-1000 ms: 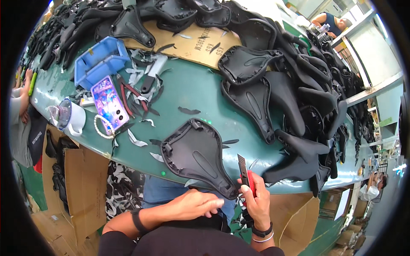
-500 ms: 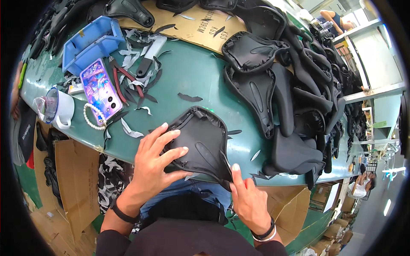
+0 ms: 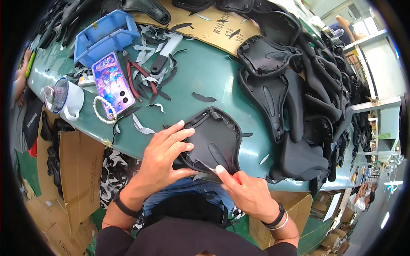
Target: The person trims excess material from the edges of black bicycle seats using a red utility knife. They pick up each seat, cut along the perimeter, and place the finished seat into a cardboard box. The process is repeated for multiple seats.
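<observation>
A black bicycle saddle (image 3: 218,138) lies upside down at the near edge of the green table (image 3: 200,79). My left hand (image 3: 164,153) lies flat on its left half, fingers spread, pressing it down. My right hand (image 3: 245,192) grips a small red-handled knife (image 3: 222,175); its blade tip touches the saddle's near rim, where the cover is folded over. Thin black trimmings lie around the saddle.
A large heap of black saddles (image 3: 307,98) fills the right side. A phone (image 3: 113,83) with a bead strap, red pliers (image 3: 139,74), a blue tray (image 3: 102,36), a white mug (image 3: 68,98) and cardboard (image 3: 213,25) sit at the back left. Cardboard boxes (image 3: 72,166) stand below the table's edge.
My left hand came up from below the table and spread over the saddle. My right hand brought the knife from upright beside the saddle down to its near rim.
</observation>
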`<state>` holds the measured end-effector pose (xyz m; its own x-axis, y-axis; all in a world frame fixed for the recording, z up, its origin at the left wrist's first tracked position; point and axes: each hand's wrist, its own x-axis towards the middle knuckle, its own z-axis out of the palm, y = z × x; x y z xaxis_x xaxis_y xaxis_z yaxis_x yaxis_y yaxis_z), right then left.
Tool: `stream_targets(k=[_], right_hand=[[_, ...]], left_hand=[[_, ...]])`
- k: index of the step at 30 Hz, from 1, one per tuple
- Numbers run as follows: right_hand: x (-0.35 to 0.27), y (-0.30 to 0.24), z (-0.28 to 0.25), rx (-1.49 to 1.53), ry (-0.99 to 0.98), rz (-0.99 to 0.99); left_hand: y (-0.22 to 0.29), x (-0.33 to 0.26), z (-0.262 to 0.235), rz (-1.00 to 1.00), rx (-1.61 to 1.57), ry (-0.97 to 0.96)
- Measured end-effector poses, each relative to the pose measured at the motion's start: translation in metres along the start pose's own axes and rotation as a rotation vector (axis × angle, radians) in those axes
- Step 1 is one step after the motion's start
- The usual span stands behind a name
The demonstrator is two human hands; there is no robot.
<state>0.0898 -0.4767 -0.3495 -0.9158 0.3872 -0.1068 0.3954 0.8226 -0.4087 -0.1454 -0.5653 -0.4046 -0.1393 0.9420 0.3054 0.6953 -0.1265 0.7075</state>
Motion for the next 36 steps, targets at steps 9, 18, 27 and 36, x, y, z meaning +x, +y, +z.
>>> stream_targets(k=[9,18,27,36], right_hand=[[-0.023,0.017,-0.015,-0.026,-0.086,0.086],[0.001,0.013,-0.009,0.056,-0.049,-0.062],[-0.024,0.018,-0.026,-0.08,-0.257,0.01],[-0.067,0.032,-0.001,0.28,0.403,0.323]], left_hand=[[0.0,0.005,-0.001,-0.008,0.025,-0.007],[0.0,0.006,0.0,-0.009,-0.001,-0.008],[-0.001,0.003,-0.001,-0.005,0.025,-0.017],[0.033,0.019,-0.004,0.023,0.229,-0.017]])
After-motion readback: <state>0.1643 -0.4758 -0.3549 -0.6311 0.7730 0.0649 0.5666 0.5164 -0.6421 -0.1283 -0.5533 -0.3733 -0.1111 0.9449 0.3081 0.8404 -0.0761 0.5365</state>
